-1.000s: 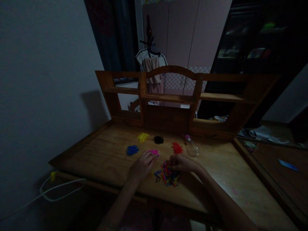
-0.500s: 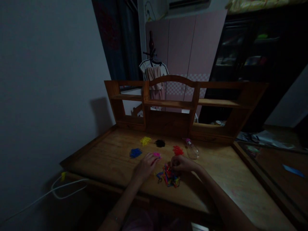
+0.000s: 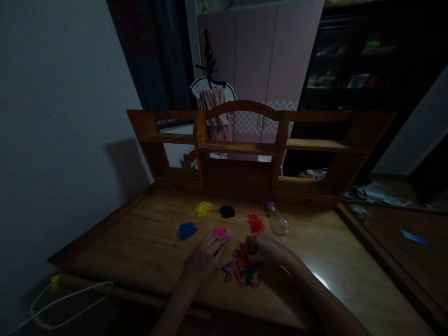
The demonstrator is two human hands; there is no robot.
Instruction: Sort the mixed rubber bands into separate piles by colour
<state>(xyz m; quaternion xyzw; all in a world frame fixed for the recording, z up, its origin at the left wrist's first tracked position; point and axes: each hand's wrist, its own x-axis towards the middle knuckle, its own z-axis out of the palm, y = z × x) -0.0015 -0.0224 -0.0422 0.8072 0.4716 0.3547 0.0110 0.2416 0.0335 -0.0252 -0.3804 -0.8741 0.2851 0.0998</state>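
A mixed pile of small coloured bands (image 3: pixel 245 273) lies on the wooden desk in front of me. My right hand (image 3: pixel 261 249) is at the pile's upper right, its fingers curled down into it; whatever they pinch is hidden. To the left, my left hand (image 3: pixel 205 256) is closed, fingertips together beside a small pink heap (image 3: pixel 219 232). Something tiny and bluish shows at those fingertips, too small to name. Separate heaps lie farther back: blue (image 3: pixel 187 230), yellow (image 3: pixel 203 209), black (image 3: pixel 227 212) and red (image 3: pixel 255 223).
A clear bulb-shaped bottle (image 3: pixel 279 223) with a pink cap lies right of the red heap. The wooden shelf unit (image 3: pixel 241 148) stands along the desk's back edge. A white cable (image 3: pixel 70 298) hangs by the front left edge. A wall rises on the left.
The view has tilted and shifted slightly. My left hand stays closed by the pink heap, and my right hand stays at the mixed pile. The heaps look unchanged.
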